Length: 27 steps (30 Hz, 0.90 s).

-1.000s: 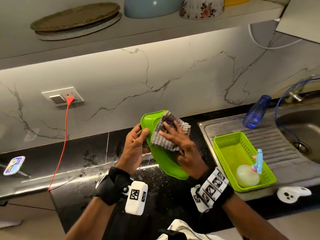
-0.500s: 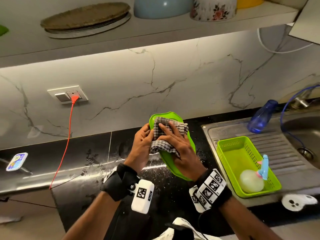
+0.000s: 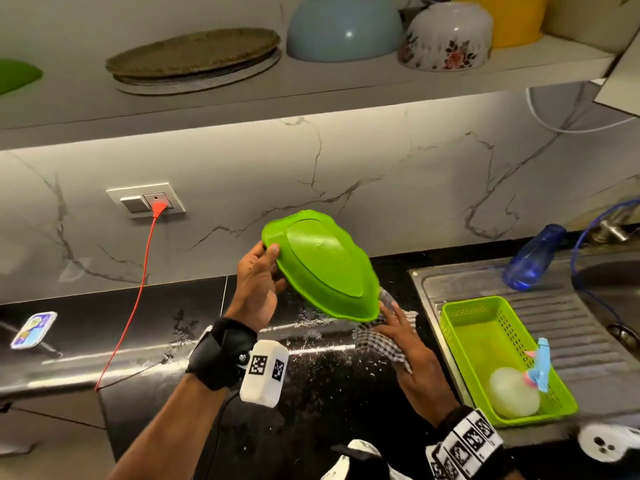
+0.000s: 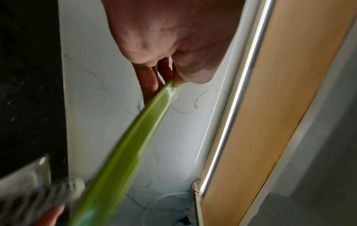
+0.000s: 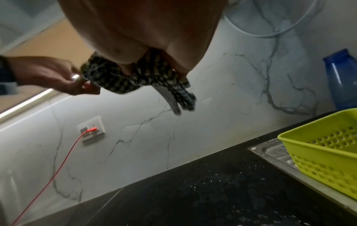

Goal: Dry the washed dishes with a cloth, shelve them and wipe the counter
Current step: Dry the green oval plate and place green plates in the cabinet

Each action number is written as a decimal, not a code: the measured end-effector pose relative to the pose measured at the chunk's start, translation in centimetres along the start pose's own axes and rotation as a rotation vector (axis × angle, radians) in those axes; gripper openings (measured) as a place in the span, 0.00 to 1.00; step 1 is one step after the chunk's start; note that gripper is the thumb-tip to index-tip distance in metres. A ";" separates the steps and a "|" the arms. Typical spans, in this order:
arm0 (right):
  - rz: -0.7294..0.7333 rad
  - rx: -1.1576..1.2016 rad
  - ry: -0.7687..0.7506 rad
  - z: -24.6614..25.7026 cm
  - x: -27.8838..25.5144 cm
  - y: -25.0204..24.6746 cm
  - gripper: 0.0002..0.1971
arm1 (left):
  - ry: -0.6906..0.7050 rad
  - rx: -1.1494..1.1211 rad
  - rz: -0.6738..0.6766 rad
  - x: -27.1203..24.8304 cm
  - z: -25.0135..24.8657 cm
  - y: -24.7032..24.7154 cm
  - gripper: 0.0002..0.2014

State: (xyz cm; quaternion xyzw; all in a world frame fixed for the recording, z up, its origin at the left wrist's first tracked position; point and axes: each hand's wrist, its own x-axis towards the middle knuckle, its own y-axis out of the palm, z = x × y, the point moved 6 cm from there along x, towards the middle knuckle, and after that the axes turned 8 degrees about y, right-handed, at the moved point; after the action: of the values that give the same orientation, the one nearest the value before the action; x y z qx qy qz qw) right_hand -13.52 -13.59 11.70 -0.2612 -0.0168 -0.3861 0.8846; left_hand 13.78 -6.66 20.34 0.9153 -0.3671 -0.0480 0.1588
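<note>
Left hand: the left hand [image 3: 258, 289] pinches the rim of the green plate [image 3: 322, 268], thumb on the underside and fingers [image 4: 148, 79] behind the edge.
Plate: held in the air above the black counter [image 3: 329, 386], tilted, its underside turned toward me, its lower end down by the right hand.
Right hand: the right hand [image 3: 412, 358] grips the checked cloth [image 3: 381, 341], fingers curled into the bunched fabric; the cloth sits just under the plate's lower edge, and I cannot tell if it touches.
Cloth, from the right wrist: the checked fabric [image 5: 135, 79] hangs in folds below the palm.
Counter: wet with droplets in front of the marble wall.
Shelf: the shelf [image 3: 311, 95] above carries a woven mat on a round plate, a blue bowl [image 3: 343, 29], a flowered bowl [image 3: 446, 39] and a yellow one, all upside down.
Drainboard: a green basket [image 3: 460, 313] stands beside the sink, with a blue bottle [image 3: 533, 258] behind it.
Wall: a red cable [image 3: 138, 292] runs down from the socket.
</note>
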 end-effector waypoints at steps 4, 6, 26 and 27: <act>0.028 -0.005 0.028 1.4 0.8 1.3 0.26 | -0.004 0.003 0.052 -0.7 1.1 2.0 0.16; 0.041 -0.090 0.092 0.9 1.1 2.2 0.22 | 0.045 0.029 0.065 -0.4 0.8 2.7 0.16; -0.040 -0.094 -0.056 5.2 2.8 1.8 0.40 | 0.079 0.045 -0.130 -1.4 1.9 2.1 0.11; -0.063 -0.075 -0.068 5.0 3.3 1.2 0.36 | 0.053 0.041 -0.125 -1.6 1.9 2.1 0.11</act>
State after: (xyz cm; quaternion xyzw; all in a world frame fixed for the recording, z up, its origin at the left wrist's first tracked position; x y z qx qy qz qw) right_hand -9.49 -12.76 16.25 -0.3064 -0.0406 -0.4048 0.8606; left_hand 10.80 -7.50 19.17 0.9404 -0.3059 -0.0261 0.1463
